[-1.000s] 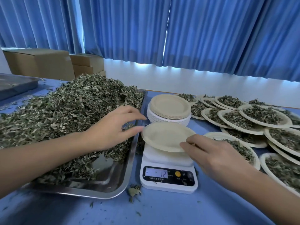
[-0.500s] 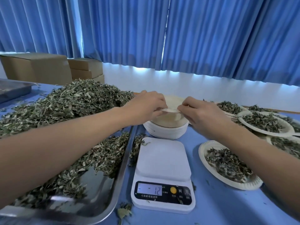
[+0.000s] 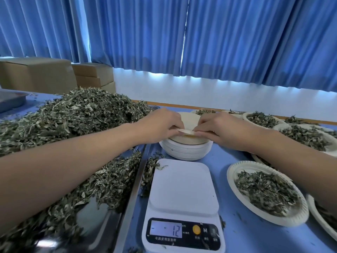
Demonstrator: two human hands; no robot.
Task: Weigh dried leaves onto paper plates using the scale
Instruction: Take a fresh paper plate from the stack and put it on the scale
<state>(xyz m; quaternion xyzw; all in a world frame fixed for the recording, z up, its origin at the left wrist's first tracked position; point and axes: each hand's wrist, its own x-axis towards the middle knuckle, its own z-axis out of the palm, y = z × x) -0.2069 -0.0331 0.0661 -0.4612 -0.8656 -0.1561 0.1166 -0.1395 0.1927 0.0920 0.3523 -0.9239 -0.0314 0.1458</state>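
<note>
Left hand (image 3: 160, 125) and right hand (image 3: 223, 129) both pinching near rim of top paper plate (image 3: 187, 121), its edge sitting raised off plate stack (image 3: 184, 151). Stack standing mid-counter (image 3: 240, 238), toward far edge. Scale (image 3: 182, 189) sitting at near edge, display reading -12. Dried leaves (image 3: 82, 114) heaping in metal tray (image 3: 94, 214) along left edge. Nearest filled plate (image 3: 232, 179) lying just beside scale, more filled plates running along right edge.

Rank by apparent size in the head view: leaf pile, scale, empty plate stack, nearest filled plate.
1. Leaf pile.
2. Scale and nearest filled plate, too alike to split.
3. Empty plate stack, though it sits farther back.
</note>
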